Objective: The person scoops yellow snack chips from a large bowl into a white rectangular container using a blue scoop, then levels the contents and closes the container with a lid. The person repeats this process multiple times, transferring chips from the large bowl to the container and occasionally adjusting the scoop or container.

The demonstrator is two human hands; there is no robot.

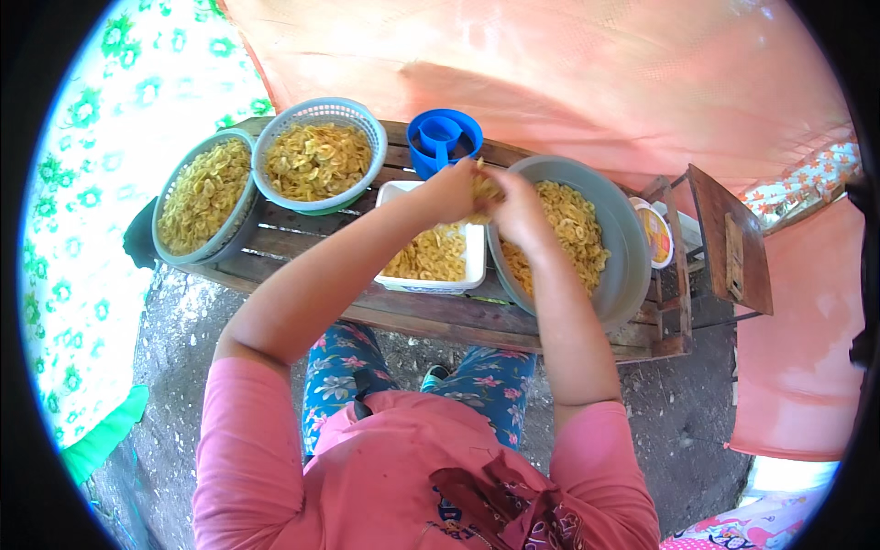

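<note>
Both hands meet above the gap between a white rectangular tub (431, 285) and a wide grey basin (628, 266). My left hand (447, 194) and my right hand (519, 213) close around a handful of thin yellow chips (483, 191), which look like banana chips. The hands hide part of the basin's left rim and the tub's far right corner. Similar chips (429, 257) lie in the tub. A larger heap of chips (566, 234) fills much of the basin's bottom.
On the slatted wooden table (403, 312), a pale blue basket (346, 194) and a grey-green basket (161, 240) hold more chips at left. A blue container (463, 119) with a blue mug (441, 134) stands at the back. A round white-rimmed tub (655, 236) and wooden chair (733, 243) are at right.
</note>
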